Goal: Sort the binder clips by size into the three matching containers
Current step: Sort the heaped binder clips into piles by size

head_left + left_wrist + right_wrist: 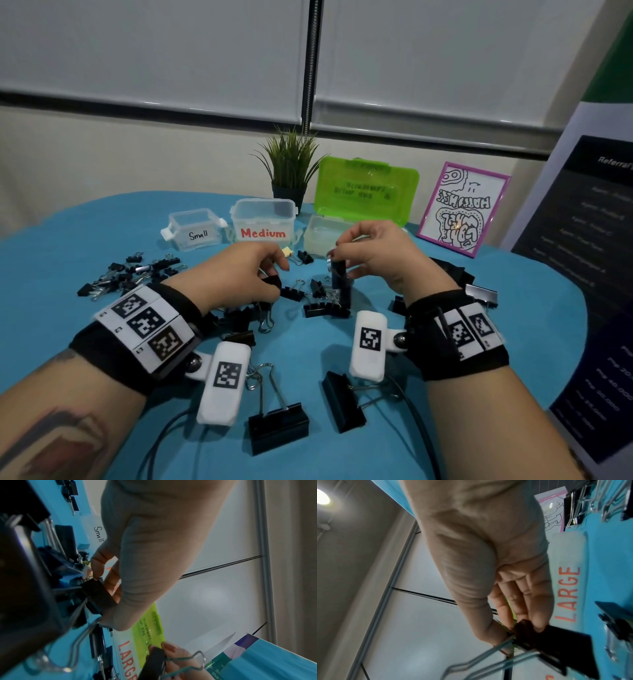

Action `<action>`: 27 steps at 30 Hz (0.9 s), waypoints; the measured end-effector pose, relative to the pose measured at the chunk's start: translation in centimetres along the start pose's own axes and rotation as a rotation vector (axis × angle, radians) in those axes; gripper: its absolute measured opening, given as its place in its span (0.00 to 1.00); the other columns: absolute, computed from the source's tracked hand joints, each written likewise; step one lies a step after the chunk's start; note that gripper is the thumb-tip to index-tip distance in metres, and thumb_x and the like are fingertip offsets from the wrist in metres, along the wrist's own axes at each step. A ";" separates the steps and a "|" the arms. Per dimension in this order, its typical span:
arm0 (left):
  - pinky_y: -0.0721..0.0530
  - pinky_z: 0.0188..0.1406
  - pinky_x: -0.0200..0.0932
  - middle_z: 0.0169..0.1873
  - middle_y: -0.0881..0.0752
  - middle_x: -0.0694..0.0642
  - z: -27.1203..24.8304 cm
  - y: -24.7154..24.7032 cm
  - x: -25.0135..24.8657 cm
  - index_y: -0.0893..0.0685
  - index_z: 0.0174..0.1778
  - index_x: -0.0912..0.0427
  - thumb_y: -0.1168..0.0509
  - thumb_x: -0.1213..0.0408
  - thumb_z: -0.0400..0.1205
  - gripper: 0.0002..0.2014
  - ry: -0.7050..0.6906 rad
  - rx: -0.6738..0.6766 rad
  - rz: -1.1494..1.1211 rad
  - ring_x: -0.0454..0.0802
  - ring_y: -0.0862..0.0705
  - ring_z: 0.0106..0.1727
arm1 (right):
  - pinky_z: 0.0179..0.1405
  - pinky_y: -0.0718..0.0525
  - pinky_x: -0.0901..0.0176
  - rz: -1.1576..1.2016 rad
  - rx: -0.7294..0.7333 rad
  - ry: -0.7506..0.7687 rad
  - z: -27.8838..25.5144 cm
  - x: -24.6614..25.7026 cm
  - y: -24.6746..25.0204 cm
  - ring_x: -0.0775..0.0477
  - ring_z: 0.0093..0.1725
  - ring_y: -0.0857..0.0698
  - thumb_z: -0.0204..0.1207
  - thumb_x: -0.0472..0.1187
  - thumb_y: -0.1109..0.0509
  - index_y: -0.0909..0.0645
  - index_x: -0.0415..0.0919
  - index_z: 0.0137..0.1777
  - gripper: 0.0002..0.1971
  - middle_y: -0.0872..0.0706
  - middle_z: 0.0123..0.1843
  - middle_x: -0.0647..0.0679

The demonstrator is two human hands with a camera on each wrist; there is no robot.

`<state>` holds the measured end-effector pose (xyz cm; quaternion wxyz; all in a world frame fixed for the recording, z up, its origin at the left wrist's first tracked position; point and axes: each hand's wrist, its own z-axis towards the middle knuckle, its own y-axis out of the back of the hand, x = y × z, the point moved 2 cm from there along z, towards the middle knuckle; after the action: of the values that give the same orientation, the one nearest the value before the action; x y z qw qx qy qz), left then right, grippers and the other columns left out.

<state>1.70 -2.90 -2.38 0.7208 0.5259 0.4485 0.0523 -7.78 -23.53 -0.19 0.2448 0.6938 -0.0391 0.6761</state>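
My left grip pinches a medium black metal binder clip; right grip clamps a large black metal binder clip upright, mid-worktop.

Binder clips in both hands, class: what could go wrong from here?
1. The right hand pinches a big clip above a tangle of smaller clips; a wire handle may snag and drag one along.
2. The left hand holds its clip at the fingertips; it could slip before reaching the Medium tub.
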 end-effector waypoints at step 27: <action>0.13 0.57 0.51 0.59 0.11 0.63 0.6 -0.3 -1.5 0.18 0.62 0.57 0.27 0.60 0.81 0.16 -0.017 -0.220 -0.872 0.54 0.10 0.52 | 0.29 0.12 0.62 0.514 0.280 -0.169 0.6 -1.6 -5.9 0.48 0.31 0.18 0.82 0.25 0.34 0.17 0.36 0.54 0.09 0.13 0.41 0.39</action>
<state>1.13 -4.23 -1.72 0.7308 0.2081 0.6141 -0.2134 -5.05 -19.04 -3.34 -0.0362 0.7421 -0.1401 0.6544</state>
